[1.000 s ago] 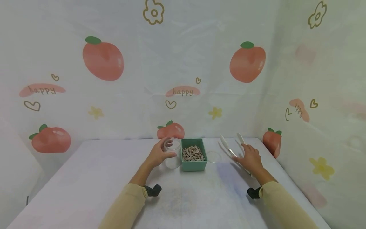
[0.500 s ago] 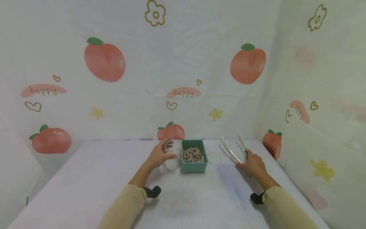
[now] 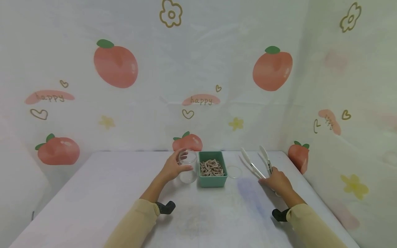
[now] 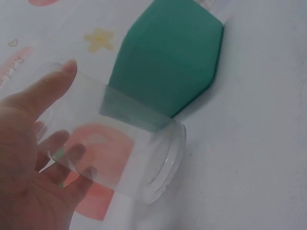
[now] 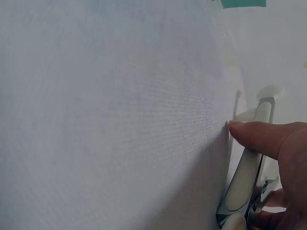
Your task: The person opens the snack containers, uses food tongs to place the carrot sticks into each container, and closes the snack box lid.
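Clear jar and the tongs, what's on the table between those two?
In the head view, the green bin with its pale brownish pieces, then a clear round lid-like piece, lie between the clear jar and tongs.

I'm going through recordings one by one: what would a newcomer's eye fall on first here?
Probably the big red fruits printed across the pale backdrop. Next comes the green box of greyish-brown strips, around the middle of the white table's far side. Left of it, the left hand holds a clear jar; farther right, the right hand grips pale-tipped tongs.
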{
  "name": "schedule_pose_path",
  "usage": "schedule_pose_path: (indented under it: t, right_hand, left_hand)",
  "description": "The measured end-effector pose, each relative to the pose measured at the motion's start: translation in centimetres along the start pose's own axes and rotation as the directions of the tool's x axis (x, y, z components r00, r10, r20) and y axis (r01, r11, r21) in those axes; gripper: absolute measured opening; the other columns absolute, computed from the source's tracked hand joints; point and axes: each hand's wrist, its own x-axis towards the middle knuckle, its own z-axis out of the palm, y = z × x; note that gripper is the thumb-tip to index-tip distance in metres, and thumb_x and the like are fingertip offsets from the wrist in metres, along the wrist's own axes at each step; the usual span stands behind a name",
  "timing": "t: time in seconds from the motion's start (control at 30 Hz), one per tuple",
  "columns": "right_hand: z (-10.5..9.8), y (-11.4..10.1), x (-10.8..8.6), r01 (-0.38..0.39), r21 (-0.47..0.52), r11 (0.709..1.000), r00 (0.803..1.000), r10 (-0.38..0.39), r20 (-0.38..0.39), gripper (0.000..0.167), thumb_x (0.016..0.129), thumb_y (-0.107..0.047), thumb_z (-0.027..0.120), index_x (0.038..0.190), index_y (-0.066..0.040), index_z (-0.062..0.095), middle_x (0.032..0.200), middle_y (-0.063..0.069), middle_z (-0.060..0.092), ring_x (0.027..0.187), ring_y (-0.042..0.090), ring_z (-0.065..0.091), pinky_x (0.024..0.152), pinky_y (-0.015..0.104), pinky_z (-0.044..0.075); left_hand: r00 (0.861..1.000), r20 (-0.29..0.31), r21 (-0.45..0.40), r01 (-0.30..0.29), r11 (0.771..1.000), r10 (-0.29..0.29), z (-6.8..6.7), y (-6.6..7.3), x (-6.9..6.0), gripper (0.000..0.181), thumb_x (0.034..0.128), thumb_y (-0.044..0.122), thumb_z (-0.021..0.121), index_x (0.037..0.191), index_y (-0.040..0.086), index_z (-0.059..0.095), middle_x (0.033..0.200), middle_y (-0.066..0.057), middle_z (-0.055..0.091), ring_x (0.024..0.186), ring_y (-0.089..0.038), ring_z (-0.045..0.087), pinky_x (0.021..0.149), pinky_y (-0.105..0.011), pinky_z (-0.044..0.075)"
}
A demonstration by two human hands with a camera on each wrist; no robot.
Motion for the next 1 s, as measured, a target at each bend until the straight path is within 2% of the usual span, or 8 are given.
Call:
schedule_pose_path:
  t: [0.2,0.3,0.47,0.6,0.83,0.9,0.93,1.0]
  right_hand:
    - [-0.1,0.1,-0.1,0.001,-0.002,1.000,1.000,-0.001,0.017,0.091,0.079,-0.032,0.078,0.138,0.017,0.028,0.128,0.040,0.044,0.105,0.044,0.052,0.088,0.058,0.043]
    - [-0.2,0.3,-0.3,0.006,-0.008,1.000,1.000,-0.006,0.009,0.090,0.079,-0.034,0.077,0.138,0.016,0.030,0.128,0.039,0.045,0.105,0.044,0.052,0.087,0.057,0.043]
    - [-0.4,1.1,-0.7,0.013,-0.004,1.000,1.000,-0.013,-0.019,0.089,0.079,-0.038,0.077,0.138,0.013,0.033,0.131,0.039,0.044,0.109,0.048,0.051,0.087,0.059,0.042]
    - [-0.7,1.7,-1.1,0.037,0.003,0.999,0.999,-0.037,-0.028,0.090,0.079,-0.043,0.076,0.137,0.012,0.035,0.131,0.039,0.044,0.112,0.050,0.048,0.089,0.061,0.040]
    - [-1.5,2.8,-1.5,0.083,0.015,0.996,0.996,-0.082,-0.039,0.086,0.083,-0.046,0.073,0.132,0.016,0.040,0.126,0.039,0.048,0.108,0.049,0.050,0.087,0.059,0.042]
    - [-1.7,3.1,-1.6,0.106,0.012,0.994,0.993,-0.106,-0.048,0.083,0.083,-0.045,0.073,0.130,0.016,0.043,0.125,0.039,0.050,0.106,0.049,0.052,0.085,0.058,0.043]
    - [-1.8,3.3,-1.6,0.112,0.014,0.994,0.993,-0.111,-0.047,0.081,0.084,-0.044,0.073,0.130,0.016,0.044,0.123,0.038,0.051,0.104,0.047,0.053,0.084,0.057,0.043]
    - [-2.1,3.5,-1.6,0.122,0.014,0.992,0.991,-0.121,-0.050,0.076,0.084,-0.040,0.073,0.129,0.015,0.046,0.118,0.036,0.054,0.100,0.044,0.054,0.081,0.054,0.044]
  left_hand:
    - [1.000,0.010,0.010,0.013,1.000,-0.013,-0.3,3.0,-1.2,0.076,0.0800,0.006,0.079,0.143,-0.004,0.038,0.137,-0.027,0.049,0.129,-0.041,0.045,0.104,-0.053,0.036]
    - [1.000,0.002,0.024,0.029,0.999,-0.029,-0.2,2.5,-1.1,0.076,0.0802,0.007,0.079,0.143,-0.004,0.038,0.138,-0.026,0.049,0.130,-0.041,0.044,0.105,-0.052,0.036]
    - [0.999,-0.014,0.036,0.043,0.998,-0.043,0.1,0.0,-0.2,0.079,0.0779,0.017,0.083,0.144,0.004,0.041,0.138,-0.018,0.053,0.131,-0.036,0.044,0.105,-0.050,0.036]
    - [0.999,-0.028,0.046,0.047,0.998,-0.046,0.0,-0.6,0.0,0.082,0.0756,0.022,0.085,0.144,0.005,0.042,0.136,-0.013,0.055,0.129,-0.033,0.046,0.105,-0.049,0.038]
    - [0.999,-0.020,0.042,0.033,0.999,-0.032,0.0,0.2,-0.3,0.080,0.0773,0.018,0.084,0.143,0.003,0.042,0.136,-0.017,0.054,0.129,-0.035,0.046,0.104,-0.049,0.037]
    - [0.999,-0.016,0.036,0.034,0.999,-0.033,0.0,1.2,-0.6,0.078,0.0783,0.013,0.082,0.143,-0.001,0.041,0.136,-0.021,0.053,0.129,-0.038,0.045,0.105,-0.051,0.036]
    - [0.999,-0.018,0.034,0.034,0.999,-0.034,0.0,1.1,-0.6,0.078,0.0781,0.013,0.083,0.143,-0.001,0.041,0.136,-0.021,0.053,0.129,-0.038,0.045,0.105,-0.051,0.036]
    - [0.999,-0.009,0.037,0.037,0.999,-0.036,-0.1,2.3,-1.0,0.077,0.0793,0.009,0.081,0.143,-0.004,0.039,0.137,-0.024,0.051,0.129,-0.040,0.044,0.105,-0.052,0.036]
